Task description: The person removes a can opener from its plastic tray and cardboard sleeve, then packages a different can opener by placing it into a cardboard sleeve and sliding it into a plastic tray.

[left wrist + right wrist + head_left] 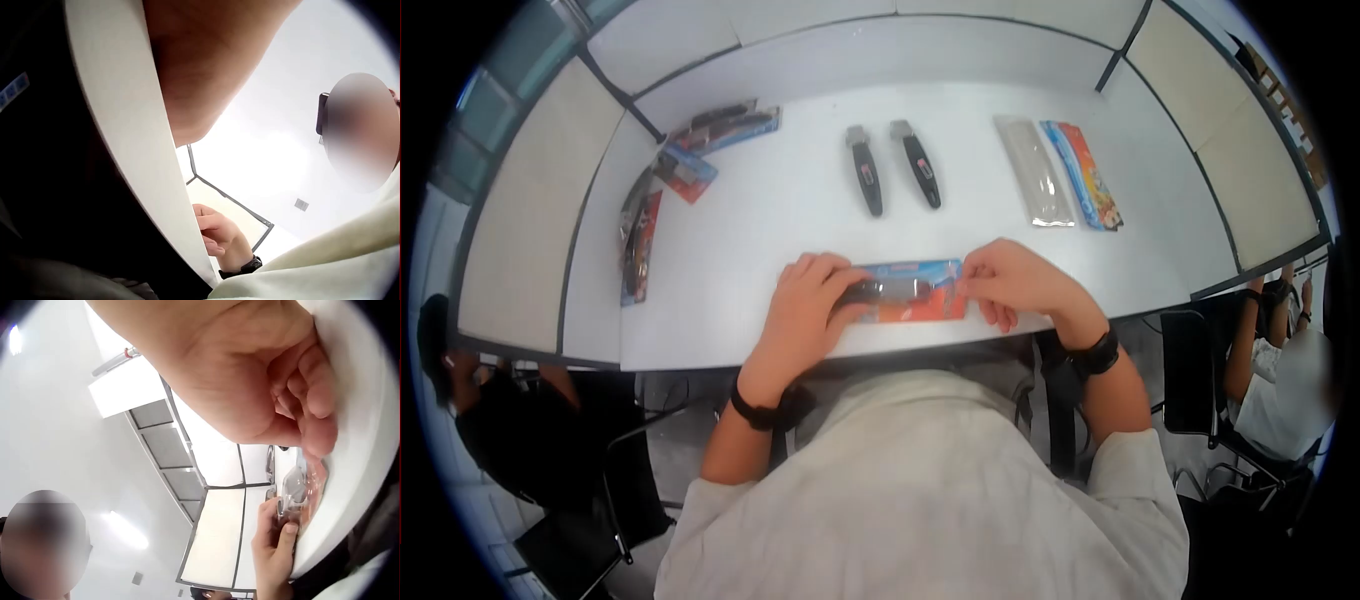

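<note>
A blister package (915,292) with a blue and orange card and a dark-handled tool under clear plastic lies near the table's front edge. The left hand (805,310) grips its left end, thumb below and fingers above. At its right end the right hand (1020,285) pinches the card's edge between thumb and forefinger, its other fingers curled. In the right wrist view the right hand (269,381) is at the near end of the package (303,490), and the left hand (274,550) holds the far end. The left wrist view hides the package.
Two dark-handled tools (866,175) (918,168) lie mid-table. Behind on the right are a clear plastic shell (1036,175) and a printed card (1084,178). Several packaged tools (640,245) lie along the left wall. Low panels (880,55) enclose the table.
</note>
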`<state>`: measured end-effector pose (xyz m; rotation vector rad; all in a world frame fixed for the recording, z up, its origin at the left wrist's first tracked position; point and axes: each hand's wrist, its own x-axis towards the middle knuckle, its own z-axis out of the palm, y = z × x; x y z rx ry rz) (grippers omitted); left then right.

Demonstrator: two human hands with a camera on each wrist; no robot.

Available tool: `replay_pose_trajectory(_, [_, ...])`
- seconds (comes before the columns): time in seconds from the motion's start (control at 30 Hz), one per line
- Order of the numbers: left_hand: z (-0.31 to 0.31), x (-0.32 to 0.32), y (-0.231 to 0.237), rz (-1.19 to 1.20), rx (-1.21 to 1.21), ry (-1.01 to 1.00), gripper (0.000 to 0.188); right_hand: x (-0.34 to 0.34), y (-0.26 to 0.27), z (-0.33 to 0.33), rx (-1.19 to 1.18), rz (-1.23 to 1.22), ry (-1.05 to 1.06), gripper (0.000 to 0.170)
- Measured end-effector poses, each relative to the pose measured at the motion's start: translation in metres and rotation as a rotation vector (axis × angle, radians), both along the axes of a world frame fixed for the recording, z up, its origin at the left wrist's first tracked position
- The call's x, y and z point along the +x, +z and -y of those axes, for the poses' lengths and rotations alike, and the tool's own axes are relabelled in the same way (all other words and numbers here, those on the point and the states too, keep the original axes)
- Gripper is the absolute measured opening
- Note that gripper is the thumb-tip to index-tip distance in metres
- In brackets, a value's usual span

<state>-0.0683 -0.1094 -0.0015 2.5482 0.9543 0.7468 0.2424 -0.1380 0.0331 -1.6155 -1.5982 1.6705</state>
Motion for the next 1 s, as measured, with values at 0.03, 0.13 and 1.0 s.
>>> replay_pose_trajectory(0.03, [0.001, -0.001, -0.001, -0.004, -0.001, 0.006, 0.034, 0.000, 0.000, 0.000, -0.005, 0.007, -0.005, 0.023])
replay_pose_trajectory(0.13, [0.000, 0.000, -0.002, 0.002, 0.008, 0.005, 0.034, 0.001, 0.006, 0.004, 0.006, 0.040, -0.009, 0.024])
replay_pose_trajectory(1.0, [-0.001, -0.003, -0.002, 0.001, 0.029, 0.012, 0.034, 0.124, 0.014, 0.065, 0.045, 0.237, -0.238, 0.023])
